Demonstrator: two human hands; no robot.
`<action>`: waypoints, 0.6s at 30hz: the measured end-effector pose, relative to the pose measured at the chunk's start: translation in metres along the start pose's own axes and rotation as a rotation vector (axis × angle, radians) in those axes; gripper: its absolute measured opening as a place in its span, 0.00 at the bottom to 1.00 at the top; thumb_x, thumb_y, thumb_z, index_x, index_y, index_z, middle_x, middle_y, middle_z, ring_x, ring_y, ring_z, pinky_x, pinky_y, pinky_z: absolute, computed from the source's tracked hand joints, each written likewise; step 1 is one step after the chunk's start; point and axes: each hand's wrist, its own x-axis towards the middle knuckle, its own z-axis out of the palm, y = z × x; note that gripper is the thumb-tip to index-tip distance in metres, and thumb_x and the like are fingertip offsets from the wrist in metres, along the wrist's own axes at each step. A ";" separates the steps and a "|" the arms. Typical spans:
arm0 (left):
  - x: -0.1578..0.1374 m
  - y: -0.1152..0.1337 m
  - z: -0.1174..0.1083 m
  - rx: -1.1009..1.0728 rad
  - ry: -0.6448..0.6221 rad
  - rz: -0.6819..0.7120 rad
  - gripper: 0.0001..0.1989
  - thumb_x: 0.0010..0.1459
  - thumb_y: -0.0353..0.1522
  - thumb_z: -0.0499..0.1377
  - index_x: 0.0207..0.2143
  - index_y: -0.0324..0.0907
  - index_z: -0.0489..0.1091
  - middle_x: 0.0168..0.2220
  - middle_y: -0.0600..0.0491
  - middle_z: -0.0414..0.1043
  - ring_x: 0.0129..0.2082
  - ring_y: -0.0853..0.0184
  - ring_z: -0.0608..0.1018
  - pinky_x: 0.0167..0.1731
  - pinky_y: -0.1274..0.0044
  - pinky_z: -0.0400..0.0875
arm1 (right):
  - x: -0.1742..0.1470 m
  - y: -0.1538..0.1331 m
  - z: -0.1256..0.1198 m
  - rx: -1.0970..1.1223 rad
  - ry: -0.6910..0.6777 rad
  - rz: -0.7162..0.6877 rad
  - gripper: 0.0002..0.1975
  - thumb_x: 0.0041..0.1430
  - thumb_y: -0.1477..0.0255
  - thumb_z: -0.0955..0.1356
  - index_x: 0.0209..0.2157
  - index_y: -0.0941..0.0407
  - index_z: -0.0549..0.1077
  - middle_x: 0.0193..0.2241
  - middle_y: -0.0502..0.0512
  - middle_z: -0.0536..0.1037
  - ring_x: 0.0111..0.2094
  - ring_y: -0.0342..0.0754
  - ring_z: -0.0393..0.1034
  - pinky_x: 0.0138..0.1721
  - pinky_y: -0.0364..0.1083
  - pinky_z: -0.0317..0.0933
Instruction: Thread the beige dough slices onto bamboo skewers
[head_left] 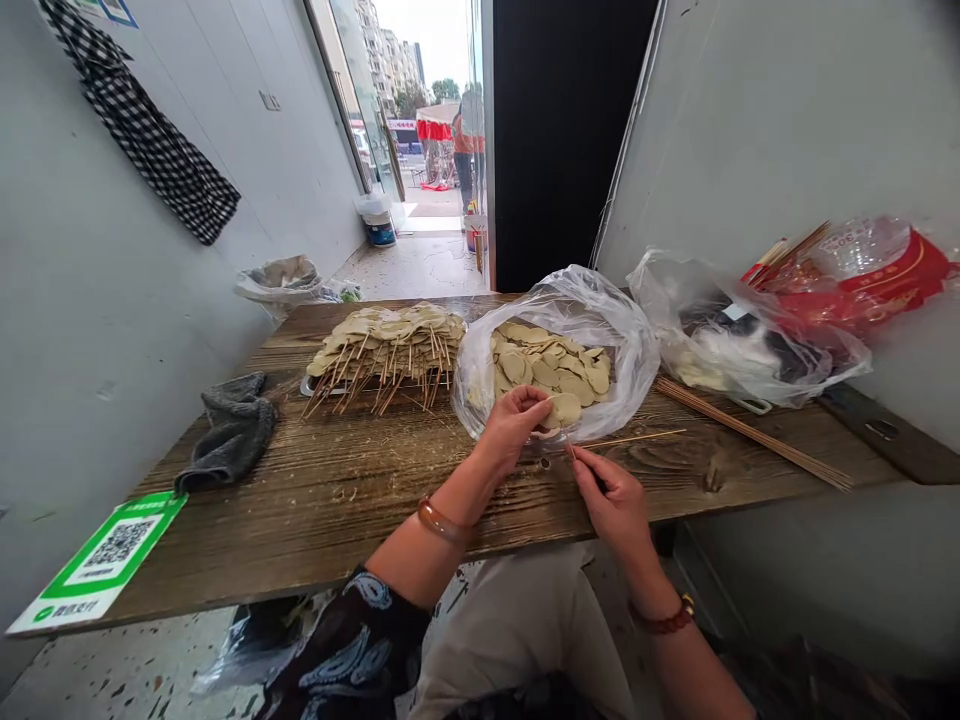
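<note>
My left hand (516, 425) pinches a thin, pale beige round slice (564, 409) at the near edge of an open clear plastic bag (634, 345). Many similar slices (551, 365) lie loose inside that bag. Just to the right and lower, my right hand (611, 492) is closed on a thin wooden skewer (570, 447), its upper end at the slice's lower edge. Whether the tip has pierced the slice I cannot tell. Left of the bag, a pile of skewered slices (390, 340) rests on a tray, sticks pointing toward me.
A bundle of bare skewers (757, 435) lies at right, near a dark flat board with a slot (881, 428). Another plastic bag (750, 340) stands behind. At left are a grey cloth (229, 430) and a green QR-code card (105, 555) on the wooden table (322, 540).
</note>
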 end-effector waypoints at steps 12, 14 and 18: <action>0.000 0.002 -0.001 0.286 -0.026 0.134 0.12 0.44 0.36 0.64 0.27 0.37 0.67 0.20 0.58 0.65 0.20 0.77 0.66 0.21 0.82 0.57 | 0.000 0.002 0.000 0.015 0.011 0.016 0.13 0.58 0.68 0.64 0.40 0.54 0.78 0.39 0.57 0.80 0.40 0.52 0.75 0.42 0.51 0.68; 0.000 0.001 0.000 0.352 -0.028 0.150 0.12 0.45 0.36 0.63 0.26 0.37 0.66 0.19 0.58 0.64 0.19 0.77 0.64 0.20 0.82 0.55 | 0.001 0.001 0.000 0.004 0.016 0.036 0.13 0.58 0.67 0.64 0.39 0.55 0.79 0.38 0.57 0.81 0.39 0.52 0.75 0.41 0.50 0.68; -0.003 -0.002 0.001 0.425 -0.094 0.176 0.10 0.46 0.34 0.62 0.25 0.37 0.66 0.20 0.58 0.64 0.20 0.77 0.63 0.20 0.82 0.53 | 0.001 0.003 -0.001 -0.006 0.008 0.066 0.13 0.59 0.66 0.64 0.37 0.56 0.78 0.36 0.57 0.81 0.36 0.51 0.74 0.37 0.47 0.66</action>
